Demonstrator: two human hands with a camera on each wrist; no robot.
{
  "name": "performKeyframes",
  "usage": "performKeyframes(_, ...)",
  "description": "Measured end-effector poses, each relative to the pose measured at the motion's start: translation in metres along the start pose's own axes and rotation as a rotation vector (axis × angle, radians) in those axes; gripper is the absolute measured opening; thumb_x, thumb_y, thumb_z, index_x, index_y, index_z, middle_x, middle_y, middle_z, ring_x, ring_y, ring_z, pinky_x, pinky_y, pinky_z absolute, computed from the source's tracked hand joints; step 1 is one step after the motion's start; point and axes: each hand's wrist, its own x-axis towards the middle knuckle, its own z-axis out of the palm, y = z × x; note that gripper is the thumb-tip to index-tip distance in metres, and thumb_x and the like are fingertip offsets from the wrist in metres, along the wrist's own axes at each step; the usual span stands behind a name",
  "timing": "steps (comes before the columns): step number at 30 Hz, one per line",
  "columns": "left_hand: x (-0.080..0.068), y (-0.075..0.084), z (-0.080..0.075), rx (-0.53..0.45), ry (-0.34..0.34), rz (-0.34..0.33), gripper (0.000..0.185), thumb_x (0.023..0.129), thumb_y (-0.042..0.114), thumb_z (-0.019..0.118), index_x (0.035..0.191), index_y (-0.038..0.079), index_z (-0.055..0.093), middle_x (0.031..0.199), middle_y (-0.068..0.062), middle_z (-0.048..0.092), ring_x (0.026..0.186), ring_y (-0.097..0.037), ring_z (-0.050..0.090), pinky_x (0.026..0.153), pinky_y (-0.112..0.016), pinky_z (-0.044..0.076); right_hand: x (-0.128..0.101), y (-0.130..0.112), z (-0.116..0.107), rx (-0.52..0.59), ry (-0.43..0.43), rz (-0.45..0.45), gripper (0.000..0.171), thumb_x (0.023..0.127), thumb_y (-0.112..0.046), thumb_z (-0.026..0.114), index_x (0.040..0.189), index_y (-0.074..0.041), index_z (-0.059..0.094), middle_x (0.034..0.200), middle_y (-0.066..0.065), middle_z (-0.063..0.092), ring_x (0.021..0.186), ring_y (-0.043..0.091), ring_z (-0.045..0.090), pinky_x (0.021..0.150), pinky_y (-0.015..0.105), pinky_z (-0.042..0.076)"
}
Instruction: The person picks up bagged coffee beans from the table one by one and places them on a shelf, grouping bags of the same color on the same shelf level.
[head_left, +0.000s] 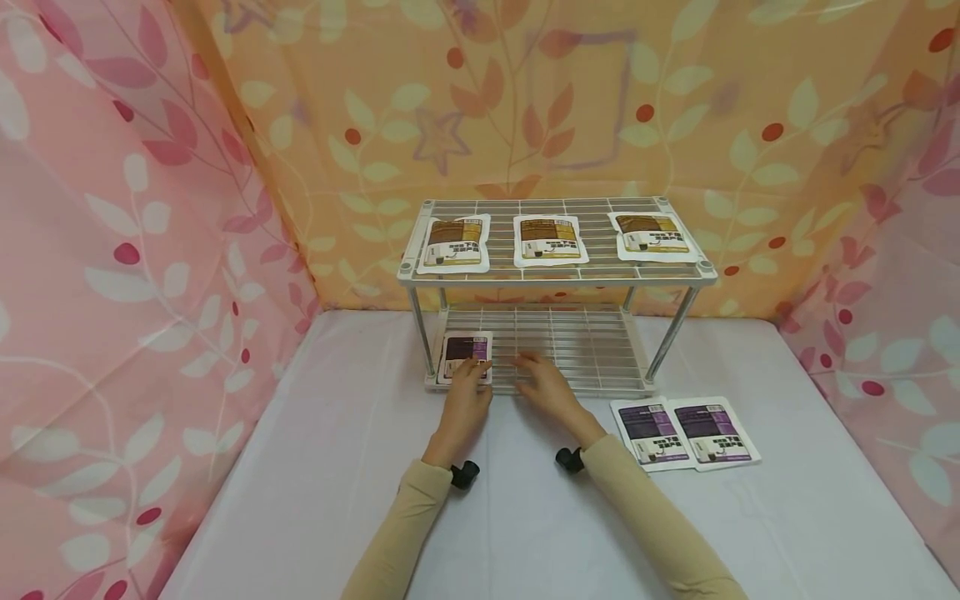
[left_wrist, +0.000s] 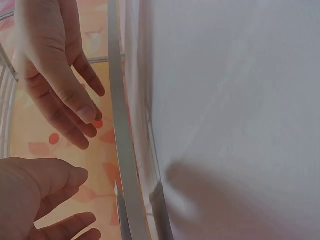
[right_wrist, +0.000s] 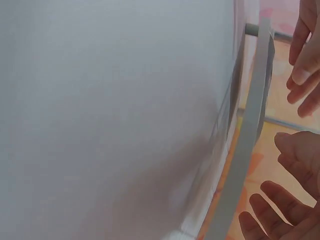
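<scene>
Purple packet [head_left: 465,354] under left hand's [head_left: 463,408] fingertips; right hand [head_left: 551,390] open.

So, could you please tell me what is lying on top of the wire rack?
Three brown packets lie flat in a row on the rack's top shelf; nothing covers them.

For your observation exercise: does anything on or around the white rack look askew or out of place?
Nothing looks damaged or spilled. Two purple pouches lie on the table beside the rack, while one purple pouch sits on the lower shelf.

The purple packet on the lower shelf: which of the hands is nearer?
Left. The left hand touches the purple packet; the right hand rests beside it on the lower shelf.
</scene>
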Motion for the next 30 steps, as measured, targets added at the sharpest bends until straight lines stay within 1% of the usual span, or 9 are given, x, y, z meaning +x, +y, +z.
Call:
performKeyframes(4, -0.001, 0.003, 0.003, -0.017, -0.027, -0.003, 0.042, 0.084, 0.005, 0.064, 0.125, 0.0, 0.056, 0.131, -0.023, 0.048, 0.126, -0.036, 0.041, 0.103, -0.046, 0.038, -0.007, 0.005, -0.008, 0.015, 0.036, -0.002, 0.04, 0.08, -0.006, 0.069, 0.118, 0.003, 0.059, 0.126, 0.025, 0.052, 0.115, 0.041, 0.049, 0.098, 0.053, 0.039)
performKeyframes(7, -0.002, 0.005, 0.005, -0.024, -0.031, 0.004, 0.043, 0.085, 0.006, 0.064, 0.126, 0.0, 0.055, 0.132, -0.023, 0.047, 0.126, -0.037, 0.041, 0.104, -0.047, 0.037, -0.012, 0.009, -0.013, 0.013, 0.056, 0.002, 0.04, 0.081, -0.007, 0.069, 0.118, 0.003, 0.059, 0.125, 0.023, 0.053, 0.116, 0.04, 0.049, 0.098, 0.052, 0.04)
performKeyframes(13, -0.005, 0.01, 0.01, -0.034, -0.05, 0.018, 0.039, 0.087, 0.008, 0.061, 0.125, 0.001, 0.055, 0.134, -0.022, 0.047, 0.128, -0.035, 0.04, 0.106, -0.046, 0.035, -0.022, 0.014, -0.023, 0.026, 0.055, 0.04, 0.039, 0.084, -0.009, 0.067, 0.121, -0.001, 0.059, 0.124, 0.021, 0.055, 0.115, 0.039, 0.05, 0.096, 0.052, 0.042)
performKeyframes(17, -0.007, 0.016, 0.015, -0.021, -0.059, 0.056, 0.038, 0.087, 0.009, 0.062, 0.124, 0.002, 0.056, 0.132, -0.02, 0.048, 0.126, -0.033, 0.042, 0.103, -0.044, 0.039, -0.029, 0.018, -0.031, 0.045, 0.042, 0.07, 0.04, 0.085, -0.011, 0.066, 0.123, -0.003, 0.058, 0.124, 0.021, 0.055, 0.116, 0.039, 0.05, 0.095, 0.053, 0.042)
performKeyframes(20, -0.009, 0.021, 0.021, -0.015, -0.069, 0.082, 0.038, 0.087, 0.009, 0.062, 0.124, 0.003, 0.056, 0.131, -0.018, 0.049, 0.124, -0.032, 0.044, 0.101, -0.042, 0.041, -0.034, 0.021, -0.036, 0.045, 0.04, 0.079, 0.04, 0.085, -0.011, 0.066, 0.124, -0.002, 0.057, 0.124, 0.021, 0.055, 0.116, 0.039, 0.05, 0.096, 0.053, 0.042)
performKeyframes(22, -0.011, 0.024, 0.025, -0.016, -0.078, 0.087, 0.039, 0.087, 0.009, 0.062, 0.125, 0.004, 0.056, 0.13, -0.017, 0.049, 0.123, -0.032, 0.045, 0.1, -0.042, 0.042, -0.038, 0.022, -0.04, 0.039, 0.044, 0.08, 0.04, 0.085, -0.011, 0.066, 0.123, -0.001, 0.057, 0.124, 0.021, 0.055, 0.116, 0.039, 0.05, 0.096, 0.053, 0.042)
performKeyframes(25, -0.013, 0.028, 0.03, -0.02, -0.092, 0.081, 0.04, 0.087, 0.01, 0.062, 0.126, 0.006, 0.055, 0.131, -0.018, 0.05, 0.123, -0.032, 0.045, 0.1, -0.043, 0.042, -0.043, 0.025, -0.046, 0.029, 0.052, 0.073, 0.041, 0.085, -0.011, 0.066, 0.123, 0.001, 0.057, 0.122, 0.022, 0.056, 0.114, 0.039, 0.051, 0.096, 0.053, 0.041)
performKeyframes(30, -0.015, 0.035, 0.037, -0.031, -0.137, 0.052, 0.041, 0.089, 0.014, 0.06, 0.129, 0.009, 0.053, 0.135, -0.017, 0.047, 0.126, -0.032, 0.043, 0.101, -0.043, 0.041, -0.053, 0.031, -0.056, 0.019, 0.072, 0.061, 0.041, 0.084, -0.009, 0.067, 0.122, 0.002, 0.057, 0.12, 0.023, 0.056, 0.113, 0.041, 0.051, 0.095, 0.055, 0.041)
